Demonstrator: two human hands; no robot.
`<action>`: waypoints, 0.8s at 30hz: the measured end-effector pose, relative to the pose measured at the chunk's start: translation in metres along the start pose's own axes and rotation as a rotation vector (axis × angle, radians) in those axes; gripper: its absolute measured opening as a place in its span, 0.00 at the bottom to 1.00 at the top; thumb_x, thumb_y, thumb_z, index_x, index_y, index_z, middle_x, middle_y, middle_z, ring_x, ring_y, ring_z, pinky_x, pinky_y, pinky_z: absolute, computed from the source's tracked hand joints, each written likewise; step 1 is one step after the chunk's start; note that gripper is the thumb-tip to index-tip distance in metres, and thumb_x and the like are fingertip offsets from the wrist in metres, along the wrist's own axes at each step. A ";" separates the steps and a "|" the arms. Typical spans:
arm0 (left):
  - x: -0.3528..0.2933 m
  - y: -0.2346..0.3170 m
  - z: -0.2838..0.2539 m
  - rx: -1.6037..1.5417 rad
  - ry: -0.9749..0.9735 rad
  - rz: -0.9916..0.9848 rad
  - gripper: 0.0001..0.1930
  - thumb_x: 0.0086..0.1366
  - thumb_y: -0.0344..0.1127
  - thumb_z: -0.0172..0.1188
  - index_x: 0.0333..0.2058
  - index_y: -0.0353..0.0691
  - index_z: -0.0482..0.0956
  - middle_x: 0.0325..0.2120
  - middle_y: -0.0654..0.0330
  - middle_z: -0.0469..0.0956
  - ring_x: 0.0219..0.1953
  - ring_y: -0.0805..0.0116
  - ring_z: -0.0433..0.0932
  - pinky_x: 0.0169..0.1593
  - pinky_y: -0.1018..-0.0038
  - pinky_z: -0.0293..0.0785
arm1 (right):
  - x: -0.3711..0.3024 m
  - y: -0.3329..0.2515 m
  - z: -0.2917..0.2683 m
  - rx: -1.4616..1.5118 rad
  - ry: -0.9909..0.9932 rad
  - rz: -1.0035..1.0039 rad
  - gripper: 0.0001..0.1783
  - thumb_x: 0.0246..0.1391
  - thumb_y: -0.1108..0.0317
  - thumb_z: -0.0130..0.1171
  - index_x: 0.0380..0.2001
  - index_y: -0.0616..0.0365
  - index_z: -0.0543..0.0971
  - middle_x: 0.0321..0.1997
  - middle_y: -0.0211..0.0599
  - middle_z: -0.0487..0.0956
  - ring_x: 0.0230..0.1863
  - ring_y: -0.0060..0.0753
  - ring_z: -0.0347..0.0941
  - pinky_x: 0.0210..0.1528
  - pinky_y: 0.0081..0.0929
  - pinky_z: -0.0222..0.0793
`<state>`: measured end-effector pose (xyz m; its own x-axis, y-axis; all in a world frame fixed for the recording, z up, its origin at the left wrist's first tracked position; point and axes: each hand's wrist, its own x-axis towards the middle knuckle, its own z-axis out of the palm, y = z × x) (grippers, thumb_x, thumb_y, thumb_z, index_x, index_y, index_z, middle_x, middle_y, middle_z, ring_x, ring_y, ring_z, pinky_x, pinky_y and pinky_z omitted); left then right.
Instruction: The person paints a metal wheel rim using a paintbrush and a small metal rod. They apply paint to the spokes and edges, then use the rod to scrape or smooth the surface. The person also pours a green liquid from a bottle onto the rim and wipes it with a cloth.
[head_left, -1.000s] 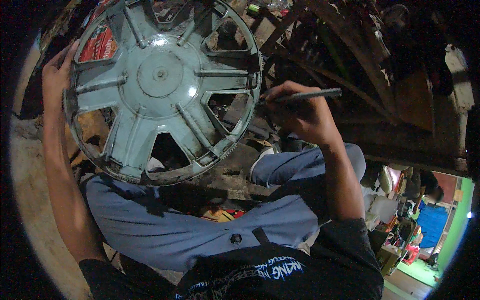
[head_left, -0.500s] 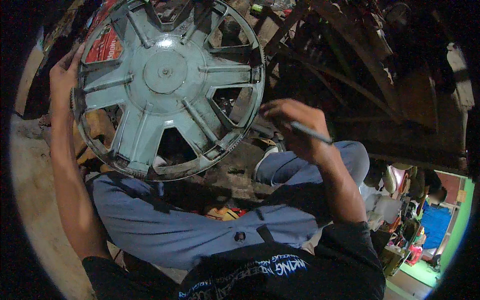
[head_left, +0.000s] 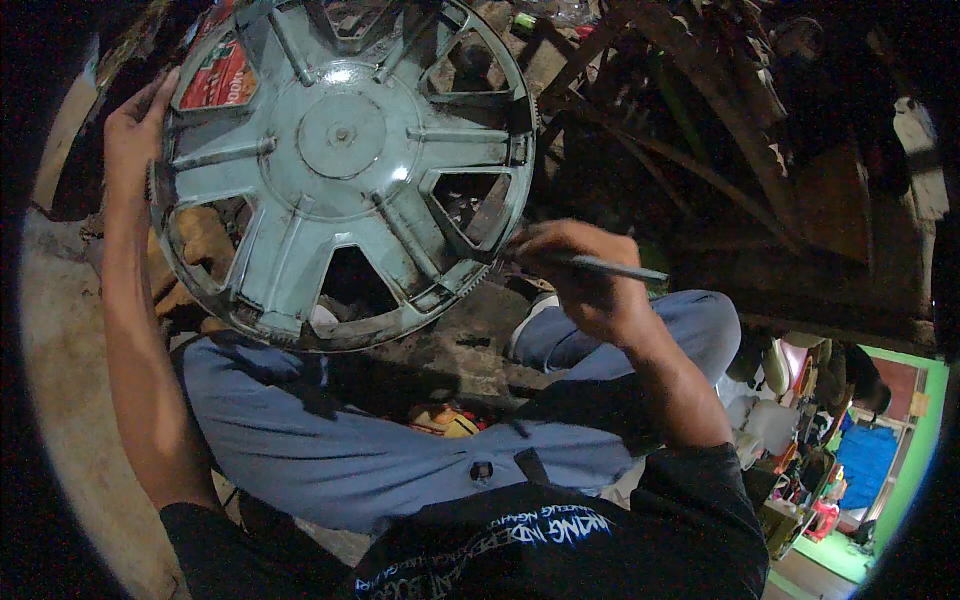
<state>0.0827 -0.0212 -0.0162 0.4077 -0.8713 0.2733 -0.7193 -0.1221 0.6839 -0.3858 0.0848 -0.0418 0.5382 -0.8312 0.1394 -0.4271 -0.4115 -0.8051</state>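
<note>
A grey-green wheel cover (head_left: 300, 200) with wide spokes and a toothed rim is held up in front of me, its round hub facing me. My left hand (head_left: 140, 125) is closed on its left edge, with fingers behind the rim. At the lower right edge, my right hand (head_left: 590, 265) grips a slim, grey-handled tool (head_left: 620, 268). The handle sticks out to the right, past the knuckles. The tool's working end is lost in shadow by the rim, so its kind cannot be told. Dark smudges mark the spokes and rim.
My bent legs in blue trousers (head_left: 300, 430) are below the wheel cover. Dark wooden beams (head_left: 690, 170) lean at the upper right. A red printed package (head_left: 215, 82) shows through an upper-left opening. Household clutter and a bright green-framed doorway (head_left: 925, 430) are at the far right.
The wheel cover has shifted slightly right and up. My right hand has moved a little down and left along the rim, and the tool's handle now lies flatter.
</note>
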 end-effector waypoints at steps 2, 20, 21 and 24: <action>-0.001 -0.001 -0.001 -0.036 -0.008 0.012 0.23 0.61 0.46 0.63 0.46 0.31 0.79 0.38 0.57 0.81 0.35 0.75 0.77 0.43 0.79 0.72 | 0.004 0.002 -0.001 -0.124 0.077 -0.058 0.11 0.47 0.85 0.53 0.34 0.63 0.77 0.42 0.45 0.80 0.42 0.39 0.79 0.43 0.28 0.74; 0.002 -0.010 -0.001 -0.019 0.015 0.022 0.25 0.61 0.48 0.62 0.46 0.29 0.78 0.37 0.55 0.81 0.35 0.74 0.77 0.42 0.78 0.72 | -0.001 0.003 0.005 -0.037 0.192 -0.005 0.10 0.48 0.85 0.57 0.36 0.64 0.77 0.41 0.44 0.80 0.43 0.31 0.77 0.44 0.24 0.72; 0.002 -0.010 -0.001 -0.045 0.004 -0.007 0.25 0.61 0.48 0.62 0.45 0.29 0.78 0.37 0.55 0.81 0.34 0.74 0.77 0.42 0.78 0.72 | -0.002 0.002 0.003 -0.046 0.166 0.090 0.09 0.50 0.84 0.58 0.36 0.63 0.77 0.42 0.43 0.80 0.43 0.29 0.77 0.44 0.23 0.72; 0.003 -0.014 -0.001 -0.122 -0.043 -0.011 0.25 0.61 0.48 0.63 0.45 0.30 0.79 0.36 0.55 0.81 0.34 0.75 0.77 0.42 0.77 0.72 | -0.001 -0.003 0.004 -0.108 0.161 0.004 0.10 0.49 0.84 0.58 0.36 0.62 0.77 0.42 0.43 0.80 0.43 0.33 0.77 0.43 0.25 0.73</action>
<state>0.0941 -0.0220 -0.0241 0.3887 -0.8902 0.2376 -0.6403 -0.0756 0.7644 -0.3819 0.0883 -0.0418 0.4172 -0.8783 0.2336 -0.5090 -0.4388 -0.7406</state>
